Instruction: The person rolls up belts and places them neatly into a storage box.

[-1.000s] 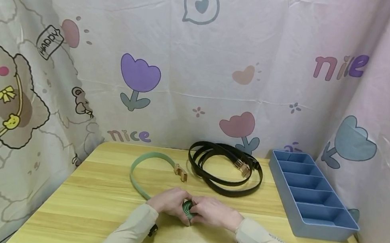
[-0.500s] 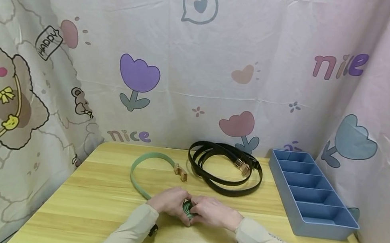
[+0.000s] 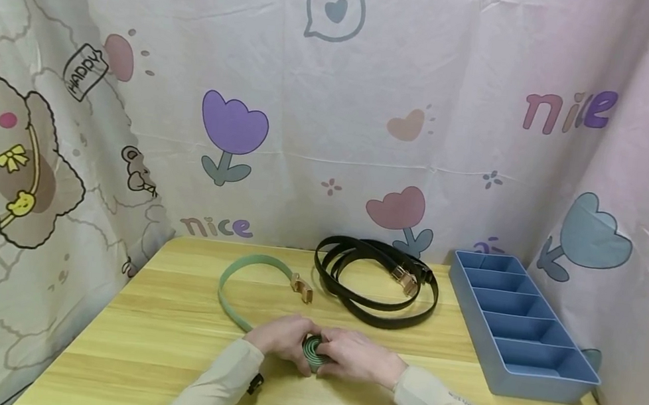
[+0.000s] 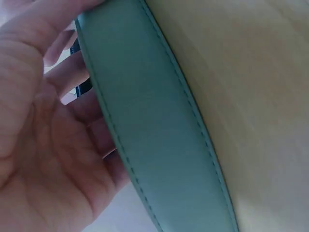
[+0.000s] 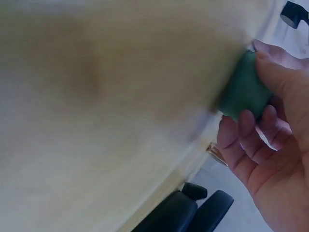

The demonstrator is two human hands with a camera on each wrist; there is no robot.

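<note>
A green belt (image 3: 222, 282) lies on the table, one part wound into a tight spiral coil (image 3: 314, 356) between my hands. From the coil, the loose strap curves left and back to its gold buckle (image 3: 302, 289). My left hand (image 3: 285, 340) holds the coil's left side; in the left wrist view, the stitched strap (image 4: 149, 106) runs past its curled fingers. My right hand (image 3: 360, 355) pinches the right side, and in the right wrist view thumb and fingertips close round the green roll (image 5: 245, 89). The fingers partly cover the coil's edges.
Behind my hands, a black belt (image 3: 368, 319) with a gold buckle lies in loose loops. To the right stands a blue divided box (image 3: 482, 351) with several compartments. A printed cloth (image 3: 324, 95) hangs along the table's back edge.
My fingers have shifted slightly on the coil, and more of its spiral face shows between them. The loose strap, black belt and box stay where they were.
</note>
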